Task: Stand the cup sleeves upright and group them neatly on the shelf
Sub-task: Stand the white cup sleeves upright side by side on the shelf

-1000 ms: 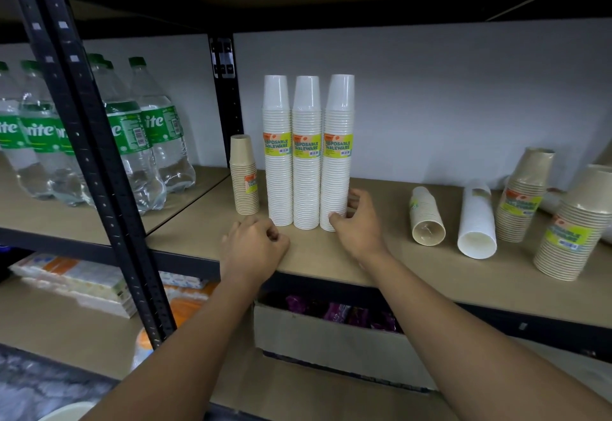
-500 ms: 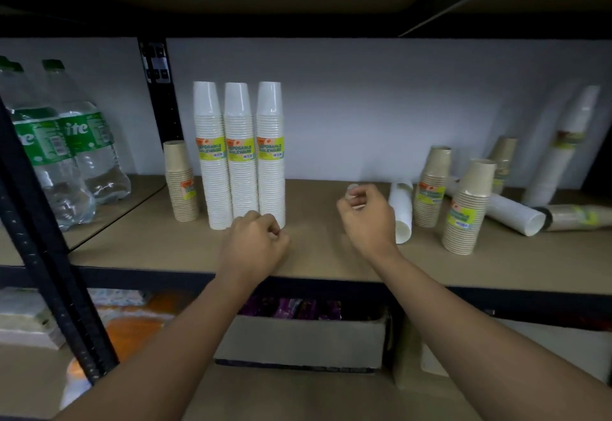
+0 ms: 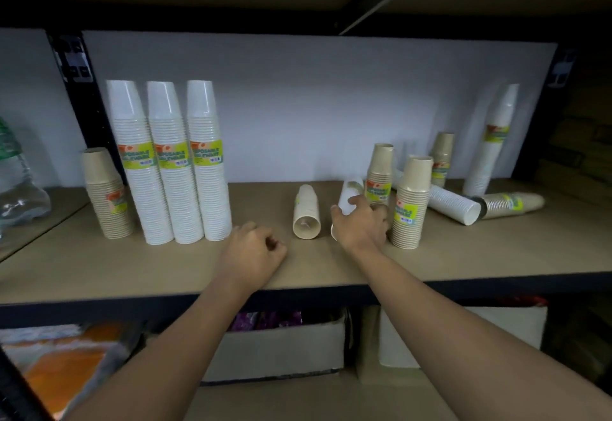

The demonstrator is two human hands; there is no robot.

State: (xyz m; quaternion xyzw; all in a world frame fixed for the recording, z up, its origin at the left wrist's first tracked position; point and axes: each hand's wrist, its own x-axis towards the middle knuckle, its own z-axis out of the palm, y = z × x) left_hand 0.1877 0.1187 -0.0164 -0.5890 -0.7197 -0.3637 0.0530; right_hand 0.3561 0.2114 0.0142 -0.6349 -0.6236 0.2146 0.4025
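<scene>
Moving right, the right hand (image 3: 361, 225) now grips the lying white sleeve (image 3: 349, 192).

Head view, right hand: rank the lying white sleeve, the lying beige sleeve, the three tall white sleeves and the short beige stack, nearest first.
1. The lying white sleeve, under the right hand.
2. The lying beige sleeve, just left.
3. The tall white sleeves, farther left.
4. The short beige stack, far left.

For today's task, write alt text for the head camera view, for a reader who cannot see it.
A person's right hand grips a white cup sleeve lying on a shelf, while the left hand rests curled near the front edge. Three tall white sleeves stand upright at left; other sleeves lie or lean at right.
</scene>
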